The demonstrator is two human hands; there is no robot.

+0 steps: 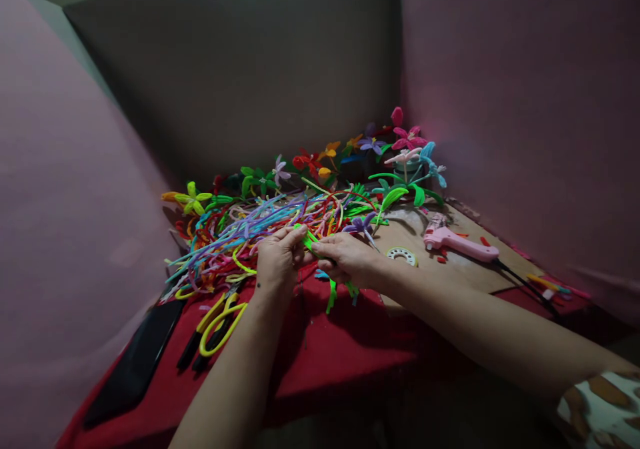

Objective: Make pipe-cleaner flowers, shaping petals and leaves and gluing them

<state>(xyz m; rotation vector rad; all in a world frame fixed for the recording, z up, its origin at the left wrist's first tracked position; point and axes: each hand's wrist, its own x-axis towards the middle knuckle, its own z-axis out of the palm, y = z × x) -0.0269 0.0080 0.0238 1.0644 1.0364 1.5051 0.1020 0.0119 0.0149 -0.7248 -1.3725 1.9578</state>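
Both hands meet over the front of the table. My left hand [281,257] is closed, its thumb and finger pinching one end of a bright green pipe cleaner piece [307,238]. From the right, my right hand [345,255] grips the same green piece with its fingers curled. Below my right hand hang green strands [332,295]; whether they join the held piece is hidden. Just behind the hands lies a heap of multicoloured pipe cleaners [250,229]. A purple flower [360,225] rests beyond my right hand.
Yellow-handled scissors [223,322] and a black phone-like slab [135,362] lie at left on the red cloth [345,362]. To the right are a tape roll [401,256] and a pink glue gun [465,244] on brown board [450,279]. Pipe cleaner flowers [330,150] line the back.
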